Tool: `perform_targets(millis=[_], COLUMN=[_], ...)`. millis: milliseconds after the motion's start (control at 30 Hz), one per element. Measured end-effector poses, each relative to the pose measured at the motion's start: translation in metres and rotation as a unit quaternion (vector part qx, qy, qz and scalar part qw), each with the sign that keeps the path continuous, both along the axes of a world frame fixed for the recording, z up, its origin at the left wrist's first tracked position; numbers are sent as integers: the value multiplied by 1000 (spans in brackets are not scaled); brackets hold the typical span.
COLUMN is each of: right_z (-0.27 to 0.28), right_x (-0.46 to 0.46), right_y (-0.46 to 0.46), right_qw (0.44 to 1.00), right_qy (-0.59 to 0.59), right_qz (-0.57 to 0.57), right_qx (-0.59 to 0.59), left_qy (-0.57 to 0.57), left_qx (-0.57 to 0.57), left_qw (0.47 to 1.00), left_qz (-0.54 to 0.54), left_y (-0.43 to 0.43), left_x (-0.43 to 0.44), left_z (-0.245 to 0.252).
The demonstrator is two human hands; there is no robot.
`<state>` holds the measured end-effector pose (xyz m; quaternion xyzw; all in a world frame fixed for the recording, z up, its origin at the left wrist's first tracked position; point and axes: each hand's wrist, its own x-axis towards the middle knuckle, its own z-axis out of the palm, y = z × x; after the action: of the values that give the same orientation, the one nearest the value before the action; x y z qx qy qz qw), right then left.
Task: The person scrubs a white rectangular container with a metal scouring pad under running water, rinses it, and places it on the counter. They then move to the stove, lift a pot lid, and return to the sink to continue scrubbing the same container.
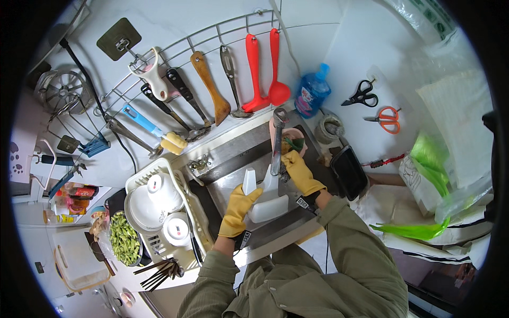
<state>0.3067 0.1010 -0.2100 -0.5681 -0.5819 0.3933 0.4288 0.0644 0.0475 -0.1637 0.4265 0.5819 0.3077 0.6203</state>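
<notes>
Both hands wear yellow rubber gloves over the stainless steel sink [222, 187]. My left hand [240, 206] grips a white plastic object [269, 208] with an upright handle-like part, held beneath the faucet [277, 147]. Just right of the faucet, my right hand [300, 173] has its fingers bent near a dark scouring pad or similar mesh [284, 174]; whether it holds this cannot be told. Beyond that hand, a pink strainer basket [303, 149] with food scraps sits in the sink's far corner.
On the left stands a cream dish rack [191, 198] with white bowls [165, 192], beside a bowl of cut green vegetables [124, 238]. Utensils hang from a wall rack [234, 20]. A blue detergent bottle [312, 93] and a black container [349, 173] stand behind and right of the sink.
</notes>
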Motion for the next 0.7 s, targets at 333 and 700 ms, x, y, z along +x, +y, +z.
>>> perform_targets(millis=[333,700], right_z=[-14,-14], right_x=[-28,-37], right_y=[-35,-43], right_qw=[954,949], right_qy=[269,287], right_qz=[4,-79], right_qx=[-132,-106], left_qy=[225,243], left_qx=[271,259], left_qw=[933,935], left_qz=[-66,-10], left_y=[3,-19], left_x=[24,33], left_z=[-20,-22])
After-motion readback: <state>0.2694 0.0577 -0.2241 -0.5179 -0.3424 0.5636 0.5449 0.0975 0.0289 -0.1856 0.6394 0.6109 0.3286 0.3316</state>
